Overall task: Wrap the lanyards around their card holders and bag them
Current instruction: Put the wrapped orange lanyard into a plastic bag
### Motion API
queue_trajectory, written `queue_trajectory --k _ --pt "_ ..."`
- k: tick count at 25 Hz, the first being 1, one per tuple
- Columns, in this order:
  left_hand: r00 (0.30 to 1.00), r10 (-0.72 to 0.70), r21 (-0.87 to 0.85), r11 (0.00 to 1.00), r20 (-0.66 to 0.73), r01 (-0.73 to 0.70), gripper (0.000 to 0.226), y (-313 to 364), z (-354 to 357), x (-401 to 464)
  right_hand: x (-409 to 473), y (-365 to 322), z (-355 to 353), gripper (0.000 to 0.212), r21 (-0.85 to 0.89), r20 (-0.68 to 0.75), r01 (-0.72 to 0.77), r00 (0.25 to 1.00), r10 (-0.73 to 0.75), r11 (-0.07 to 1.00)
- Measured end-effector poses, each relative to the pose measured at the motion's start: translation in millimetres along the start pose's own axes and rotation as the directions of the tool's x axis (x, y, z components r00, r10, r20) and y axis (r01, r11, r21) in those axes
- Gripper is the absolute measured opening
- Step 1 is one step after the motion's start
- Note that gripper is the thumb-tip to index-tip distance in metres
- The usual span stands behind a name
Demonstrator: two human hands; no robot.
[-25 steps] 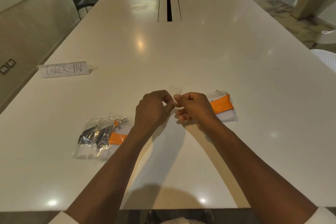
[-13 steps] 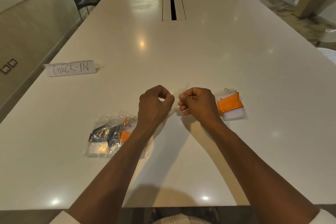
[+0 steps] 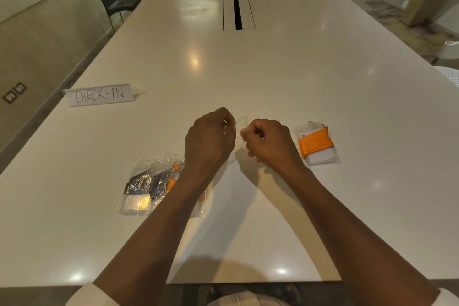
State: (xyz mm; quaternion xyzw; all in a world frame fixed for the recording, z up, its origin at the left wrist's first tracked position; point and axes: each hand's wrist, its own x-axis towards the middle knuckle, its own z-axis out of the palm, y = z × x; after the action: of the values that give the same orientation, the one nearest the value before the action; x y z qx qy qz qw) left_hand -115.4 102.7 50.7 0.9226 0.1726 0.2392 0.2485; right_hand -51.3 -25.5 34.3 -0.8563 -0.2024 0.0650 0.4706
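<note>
Lanyard stock sits in two spots on the glossy white conference table (image 3: 273,77), both toward the near edge. Nearest, left of centre: crinkled clear plastic bags (image 3: 149,181) holding wrapped card holders, one with a dark strap, one with an orange strap partly hidden under the left forearm. Bags lie flat on the table and overlap each other.

Above the table, between the bags and the loose holder: both hands, curled into loose fists, knuckles facing each other, close but not touching. Left hand (image 3: 210,140) and right hand (image 3: 269,143) each pinch an edge of a thin clear plastic bag (image 3: 240,123) held between them; bag is almost see-through, its lower part trails down to the table under the left hand. Can't tell whether its mouth is open.

Just right of the right hand, apart from it: clear card holder with an orange lanyard wound around its middle (image 3: 315,143), lying flat, unbagged, metal clip at its far end.

Further out, by the left edge: folded white paper sign reading "CHECK-IN" (image 3: 99,95), standing.

Mid-table, on the centre line: long cable slot with white flaps (image 3: 238,8).

Off the table: black chair (image 3: 111,0) at the far left, potted plant in a tan planter (image 3: 429,0) at the far right.
</note>
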Motion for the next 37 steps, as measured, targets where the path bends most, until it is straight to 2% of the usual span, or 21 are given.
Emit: queue_trajectory --k 2,5,6,7,8,9,11,13,15,19,23,27,32,34,36,37 --pt "1.000 0.019 0.004 1.000 0.000 -0.019 0.006 0.9 -1.0 0.4 2.6 3.4 -6.1 0.024 -0.010 -0.041 -0.021 0.999 0.021 1.000" --pt "0.989 -0.110 -0.044 0.993 -0.098 0.106 0.004 6.0 -5.9 0.2 4.8 6.1 -17.4 0.018 0.002 -0.031 -0.075 0.997 0.075 0.997" --pt "0.987 -0.136 -0.073 0.989 -0.088 0.129 0.003 5.4 -8.9 1.9 4.0 4.9 -18.1 0.018 0.023 0.000 -0.096 0.995 0.096 0.995" --pt "0.992 -0.123 -0.127 0.985 -0.022 0.119 0.007 4.2 -10.6 3.7 2.3 4.5 -19.8 0.018 0.057 0.030 -0.122 0.992 0.120 0.991" --pt "0.993 -0.073 -0.192 0.977 0.095 0.090 0.019 2.2 -13.3 5.8 1.3 4.1 -22.0 0.018 0.100 0.049 -0.148 0.988 0.144 0.984" --pt "0.970 -0.004 -0.242 0.968 0.241 0.065 0.042 -0.2 -17.2 7.0 0.5 3.9 -24.0 0.018 0.140 0.061 -0.171 0.985 0.164 0.975" --pt "0.890 0.089 -0.213 0.977 0.448 0.010 0.096 -4.2 -22.5 6.5 0.5 3.3 -31.4 0.017 0.194 0.073 -0.188 0.981 0.177 0.963" --pt "0.849 0.101 -0.099 0.993 0.519 -0.058 0.126 -4.4 -19.9 3.1 1.0 2.4 -38.8 0.018 0.223 0.089 -0.185 0.982 0.169 0.957" --pt "0.854 0.117 -0.028 0.992 0.506 -0.119 0.135 -0.4 -10.5 -1.2 1.2 0.7 -42.9 0.019 0.229 0.111 -0.165 0.984 0.142 0.959" --pt "0.885 0.162 -0.036 0.986 0.437 -0.163 0.127 14.2 11.3 -4.5 1.5 3.2 -50.6 0.019 0.187 0.125 -0.115 0.988 0.093 0.976" --pt "0.933 0.152 -0.146 0.983 0.327 -0.109 0.103 24.1 23.0 -5.5 3.0 16.4 -60.3 0.019 0.157 0.146 -0.086 0.987 0.063 0.984" --pt "0.936 0.175 -0.189 0.975 0.305 -0.120 0.088 35.4 35.6 -9.9 7.4 27.6 -69.5 0.019 0.124 0.182 -0.055 0.983 0.032 0.991" --pt "0.966 0.133 -0.187 0.978 0.220 -0.093 0.072 47.2 38.7 -12.0 25.0 36.2 -96.5 0.018 0.189 0.377 -0.100 0.926 0.022 0.977" --pt "0.966 0.076 -0.122 0.991 0.249 -0.046 0.072 47.2 38.8 -12.2 45.7 49.0 -122.8 0.009 0.033 0.415 0.073 0.906 -0.081 0.997" --pt "0.949 0.018 -0.073 0.997 0.316 0.006 0.071 48.0 42.3 -14.0 65.6 60.5 -149.6 0.030 -0.235 0.536 0.294 0.834 -0.129 0.926" --pt "0.936 -0.007 -0.056 0.998 0.352 0.028 0.070 49.3 45.1 -15.2 71.7 64.1 -158.3 0.043 -0.338 0.605 0.359 0.791 -0.091 0.870"
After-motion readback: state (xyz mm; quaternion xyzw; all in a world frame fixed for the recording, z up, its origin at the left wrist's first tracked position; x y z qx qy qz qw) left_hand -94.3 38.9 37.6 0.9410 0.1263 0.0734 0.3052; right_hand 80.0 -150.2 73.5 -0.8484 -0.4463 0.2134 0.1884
